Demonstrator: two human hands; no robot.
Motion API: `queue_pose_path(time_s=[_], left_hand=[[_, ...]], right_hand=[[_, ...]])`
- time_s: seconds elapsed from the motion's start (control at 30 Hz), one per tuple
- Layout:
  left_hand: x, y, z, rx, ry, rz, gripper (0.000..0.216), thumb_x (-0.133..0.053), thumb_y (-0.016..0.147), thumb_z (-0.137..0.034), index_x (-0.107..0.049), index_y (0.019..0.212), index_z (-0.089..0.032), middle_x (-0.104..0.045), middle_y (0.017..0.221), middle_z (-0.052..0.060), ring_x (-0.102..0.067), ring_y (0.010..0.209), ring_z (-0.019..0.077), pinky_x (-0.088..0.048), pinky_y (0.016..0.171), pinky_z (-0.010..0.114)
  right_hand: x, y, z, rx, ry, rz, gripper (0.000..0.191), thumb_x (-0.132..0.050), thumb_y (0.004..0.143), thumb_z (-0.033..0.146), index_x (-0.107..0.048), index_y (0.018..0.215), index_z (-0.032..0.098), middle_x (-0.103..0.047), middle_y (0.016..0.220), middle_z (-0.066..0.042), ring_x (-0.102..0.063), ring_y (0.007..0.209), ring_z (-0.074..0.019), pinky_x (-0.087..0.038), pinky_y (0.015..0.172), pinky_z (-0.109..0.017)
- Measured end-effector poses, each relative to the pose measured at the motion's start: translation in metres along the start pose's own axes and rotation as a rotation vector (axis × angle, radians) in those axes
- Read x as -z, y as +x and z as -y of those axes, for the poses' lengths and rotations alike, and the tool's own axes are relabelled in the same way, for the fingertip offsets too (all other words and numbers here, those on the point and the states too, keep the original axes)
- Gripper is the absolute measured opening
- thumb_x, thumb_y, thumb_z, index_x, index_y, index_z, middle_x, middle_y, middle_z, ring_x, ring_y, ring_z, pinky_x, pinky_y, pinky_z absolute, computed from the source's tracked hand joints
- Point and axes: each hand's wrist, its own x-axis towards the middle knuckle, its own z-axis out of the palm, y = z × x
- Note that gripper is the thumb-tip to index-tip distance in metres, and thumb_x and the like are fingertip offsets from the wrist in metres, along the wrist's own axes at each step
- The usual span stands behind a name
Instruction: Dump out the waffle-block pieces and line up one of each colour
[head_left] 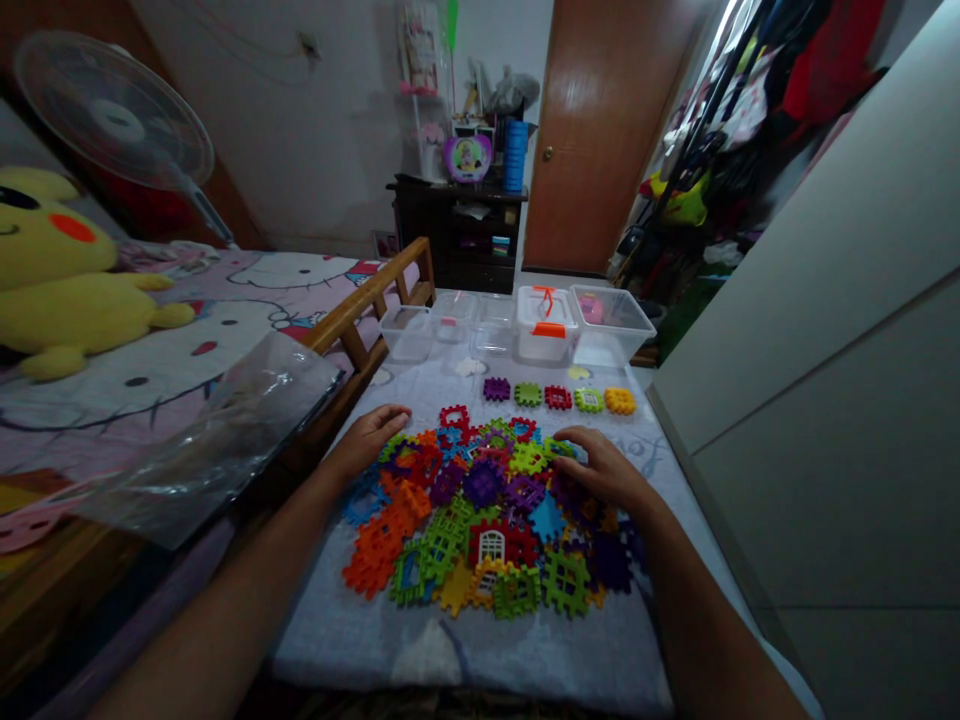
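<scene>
A heap of colourful interlocking plastic tiles (480, 520) lies on a grey cloth-covered table (450, 650). My left hand (369, 438) rests palm down on the heap's left edge, fingers spread over the tiles. On the heap's right side my right hand (604, 470) lies flat on the tiles, fingers stretched toward the middle. Neither hand grips a tile. Beyond the heap, a row of single tiles is laid out: purple (496, 389), green (527, 394), red (557, 397), light green (589, 400) and yellow (620, 401).
Several clear plastic boxes (611, 320) and a white box with an orange latch (546, 325) stand at the table's far end. A bed with a yellow plush toy (67, 280) and a clear plastic bag (225, 440) is on the left. A white cabinet wall (825, 400) is on the right.
</scene>
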Motion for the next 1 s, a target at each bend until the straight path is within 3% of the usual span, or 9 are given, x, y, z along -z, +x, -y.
queue_pose_path(time_s=[0.17,0.27,0.47,0.67,0.83,1.0], left_hand=[[-0.015,0.010,-0.001,-0.004,-0.200,-0.002,0.067,-0.073,0.058,-0.076,-0.070,0.093,-0.019,-0.077,0.102,0.010,-0.068,0.104,0.0310,-0.048,0.100,0.044],[-0.019,0.011,0.000,0.004,-0.282,-0.014,0.065,-0.078,0.055,-0.071,-0.069,0.092,-0.019,-0.078,0.098,0.010,-0.070,0.103,0.0309,-0.050,0.099,0.045],[-0.016,0.006,0.009,-0.058,-0.285,-0.093,0.059,-0.079,0.060,-0.066,-0.069,0.092,-0.018,-0.078,0.100,0.010,-0.070,0.105,0.0305,-0.049,0.100,0.045],[-0.015,0.007,0.021,-0.100,-0.247,-0.058,0.057,-0.077,0.066,-0.064,-0.070,0.097,-0.017,-0.077,0.101,0.011,-0.070,0.101,0.0290,-0.051,0.095,0.042],[-0.017,0.007,0.021,-0.093,-0.221,-0.062,0.058,-0.078,0.063,-0.065,-0.070,0.095,-0.017,-0.076,0.097,0.011,-0.070,0.098,0.0289,-0.052,0.091,0.040],[-0.018,0.007,0.020,-0.077,-0.236,-0.071,0.059,-0.079,0.061,-0.065,-0.070,0.095,-0.017,-0.076,0.094,0.009,-0.070,0.094,0.0274,-0.052,0.089,0.039]], right_hand=[[0.011,0.006,0.022,0.003,-0.011,0.106,0.032,-0.060,0.088,0.030,-0.069,0.117,0.020,-0.072,0.118,-0.011,-0.066,0.110,-0.0260,-0.050,0.099,-0.043],[0.011,0.017,0.035,0.032,-0.006,0.100,0.031,-0.059,0.088,0.025,-0.069,0.116,0.021,-0.073,0.117,-0.009,-0.066,0.110,-0.0250,-0.050,0.099,-0.042],[-0.014,0.048,0.054,0.064,-0.129,0.138,0.039,-0.062,0.088,0.025,-0.065,0.125,0.016,-0.070,0.125,-0.013,-0.060,0.119,-0.0277,-0.044,0.104,-0.043],[-0.033,0.065,0.062,0.066,-0.159,0.196,0.053,-0.063,0.086,0.020,-0.055,0.138,0.015,-0.067,0.128,-0.014,-0.056,0.123,-0.0277,-0.041,0.106,-0.042],[-0.031,0.061,0.061,0.134,-0.084,0.173,0.048,-0.069,0.080,0.015,-0.061,0.127,0.017,-0.068,0.112,-0.011,-0.060,0.109,-0.0237,-0.044,0.099,-0.039],[-0.025,0.049,0.066,0.177,0.030,0.162,0.022,-0.062,0.076,0.005,-0.065,0.094,0.018,-0.063,0.094,-0.004,-0.059,0.089,-0.0175,-0.046,0.083,-0.031]])
